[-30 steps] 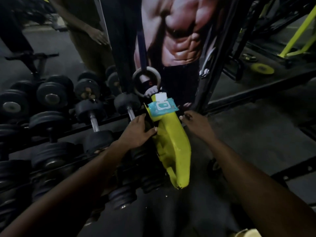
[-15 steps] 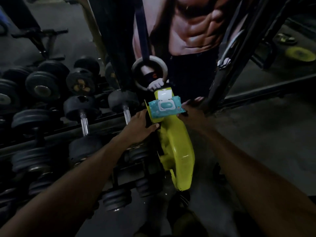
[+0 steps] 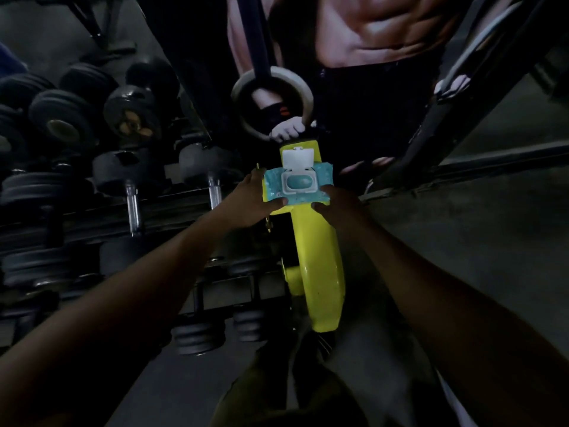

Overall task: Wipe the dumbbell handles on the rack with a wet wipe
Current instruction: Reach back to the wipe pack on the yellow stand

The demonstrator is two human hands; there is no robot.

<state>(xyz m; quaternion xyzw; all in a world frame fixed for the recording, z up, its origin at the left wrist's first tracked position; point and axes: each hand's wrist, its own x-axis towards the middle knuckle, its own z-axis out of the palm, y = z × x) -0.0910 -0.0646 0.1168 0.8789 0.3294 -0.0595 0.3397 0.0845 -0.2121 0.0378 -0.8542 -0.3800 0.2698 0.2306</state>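
Straight ahead I see a large wall poster of a bare muscular torso point(image 3: 385, 35), with a printed pale gymnastic ring on a dark strap point(image 3: 272, 78) at its lower left. A dark slanted steel frame beam point(image 3: 443, 118) crosses my upper right. Under everything lies the grey concrete floor point(image 3: 477, 235). At top left, a black metal stand point(image 3: 101, 29) sits in deep shadow.

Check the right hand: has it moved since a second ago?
Yes. The right hand has come left, from beside the yellow rack post onto the wet wipe pack resting on top of it, fingers touching the pack's near right corner.
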